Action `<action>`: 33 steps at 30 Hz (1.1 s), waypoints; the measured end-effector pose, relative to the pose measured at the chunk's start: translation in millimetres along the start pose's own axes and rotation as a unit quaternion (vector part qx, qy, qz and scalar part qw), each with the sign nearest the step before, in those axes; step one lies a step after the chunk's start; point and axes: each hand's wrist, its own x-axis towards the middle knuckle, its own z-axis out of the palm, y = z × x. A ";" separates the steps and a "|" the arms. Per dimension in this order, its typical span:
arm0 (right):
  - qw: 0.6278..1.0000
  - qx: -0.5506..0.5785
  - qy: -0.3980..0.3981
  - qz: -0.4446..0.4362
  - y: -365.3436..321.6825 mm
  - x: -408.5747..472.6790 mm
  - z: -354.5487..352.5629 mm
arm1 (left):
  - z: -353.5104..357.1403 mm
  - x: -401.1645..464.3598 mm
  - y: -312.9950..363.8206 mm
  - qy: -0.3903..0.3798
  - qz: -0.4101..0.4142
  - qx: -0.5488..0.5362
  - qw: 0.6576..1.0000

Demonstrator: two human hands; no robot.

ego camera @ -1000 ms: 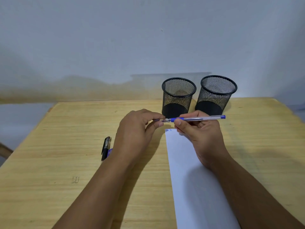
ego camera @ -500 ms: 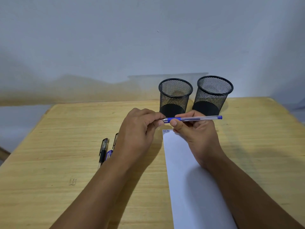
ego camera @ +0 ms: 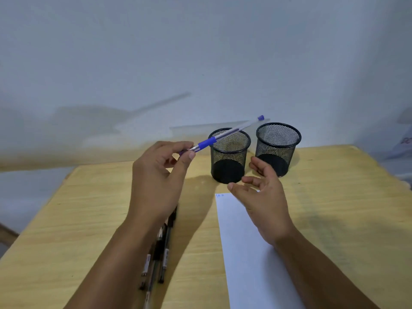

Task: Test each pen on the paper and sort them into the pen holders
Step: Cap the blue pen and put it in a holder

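Note:
My left hand (ego camera: 158, 172) pinches the tip end of a clear pen with a blue grip (ego camera: 225, 134), raised and slanting up to the right over the left mesh pen holder (ego camera: 229, 157). The right mesh pen holder (ego camera: 278, 146) stands beside it. Both holders look empty. My right hand (ego camera: 263, 195) hovers with relaxed fingers, holding nothing, over the top of the white paper (ego camera: 249, 259), which bears small blue marks at its top left corner. Several dark pens (ego camera: 163, 248) lie on the table, partly hidden under my left forearm.
The wooden table (ego camera: 84, 219) ends at a pale wall behind the holders. A brown object shows at the far left edge, below the table's level. Something pale sits past the table's right corner.
My right hand has let go of the blue pen and dropped toward the paper. My left hand has lifted the pen by its tip end, tilting it up over the left holder.

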 end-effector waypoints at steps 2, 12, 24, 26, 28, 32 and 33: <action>1.000 -0.030 0.000 0.001 2.7 2.2 -0.6 | -5.1 8.1 3.1 0.012 0.003 0.013 1.000; 0.985 -0.168 0.016 -0.041 6.2 5.1 5.3 | -21.0 57.4 21.0 -0.001 0.031 0.045 0.998; 0.976 -0.212 0.031 -0.045 2.7 5.2 7.3 | -11.9 89.5 43.0 -0.058 0.046 0.076 0.994; 0.976 -0.213 0.032 -0.045 2.3 5.3 7.3 | -7.7 92.5 45.6 -0.074 0.061 0.088 0.991; 0.975 -0.217 0.032 -0.044 2.7 5.7 7.6 | -1.9 95.5 46.8 -0.090 0.073 0.112 0.987; 0.974 -0.218 0.029 -0.048 5.4 6.1 7.0 | 12.3 101.1 45.8 -0.135 0.072 0.151 0.977; 0.975 -0.215 0.028 -0.047 5.1 5.6 7.1 | 16.1 101.5 45.0 -0.148 0.069 0.163 0.973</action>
